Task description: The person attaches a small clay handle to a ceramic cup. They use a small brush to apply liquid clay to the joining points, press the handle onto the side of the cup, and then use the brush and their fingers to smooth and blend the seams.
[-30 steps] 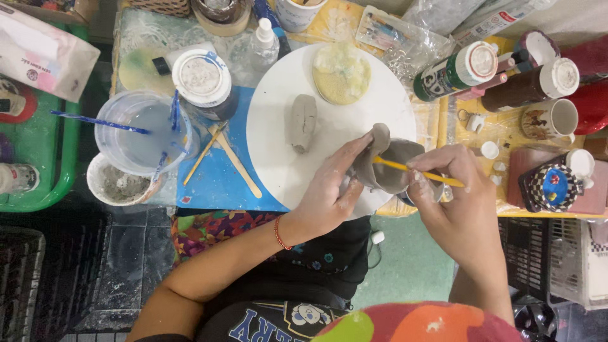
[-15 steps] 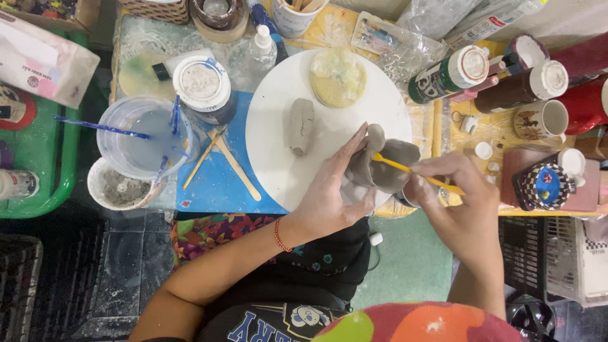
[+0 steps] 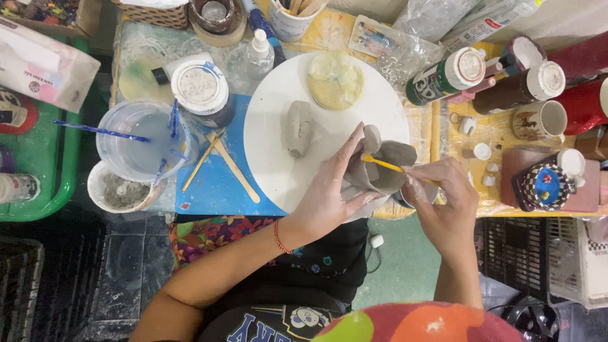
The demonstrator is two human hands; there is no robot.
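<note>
Head view: left hand cradles clay piece, right hand pinching brush.

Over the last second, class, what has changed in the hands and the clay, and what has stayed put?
Little changed. The left hand still cradles the grey clay piece; the right hand keeps the yellow brush on it. The clay lump on the white board stayed.
</note>
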